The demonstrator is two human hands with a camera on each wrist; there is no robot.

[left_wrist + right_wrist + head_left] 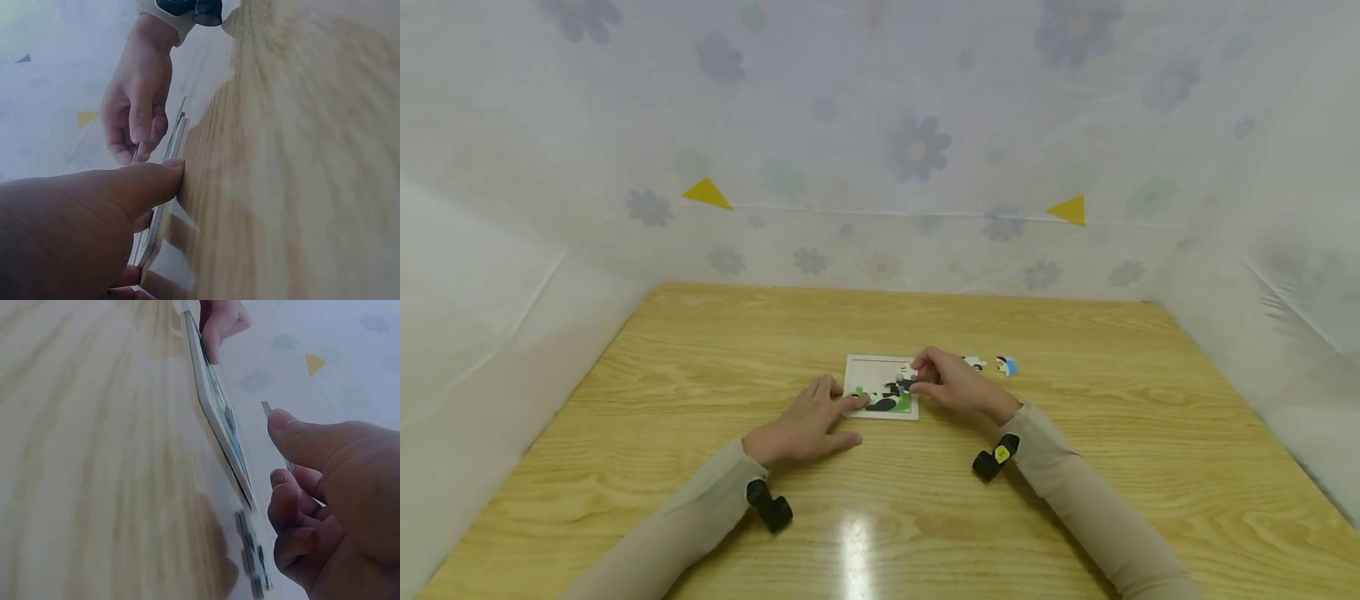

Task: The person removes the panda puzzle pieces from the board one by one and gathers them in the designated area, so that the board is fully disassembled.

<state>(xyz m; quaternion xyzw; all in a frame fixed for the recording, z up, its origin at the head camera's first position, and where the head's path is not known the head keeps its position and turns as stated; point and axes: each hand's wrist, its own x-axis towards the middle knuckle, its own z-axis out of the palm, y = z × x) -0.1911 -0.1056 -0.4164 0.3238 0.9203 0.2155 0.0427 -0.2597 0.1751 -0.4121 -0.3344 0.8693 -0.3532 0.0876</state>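
Observation:
A small white puzzle board (874,373) lies flat on the wooden table, with several pieces set in its lower part. My left hand (842,402) rests on the table with straight fingers touching the board's lower left edge (164,206). My right hand (919,380) hovers over the board's right side and pinches a thin puzzle piece (267,407) between thumb and fingers, just above the board (219,412). The piece (138,152) shows edge-on in the left wrist view, below the right hand's fingers (140,122).
Two loose puzzle pieces (974,362) (1006,366) lie on the table right of the board; in the right wrist view the loose pieces (253,556) are just below my hand. White flowered sheeting (917,150) walls the wooden table (1075,467) on three sides.

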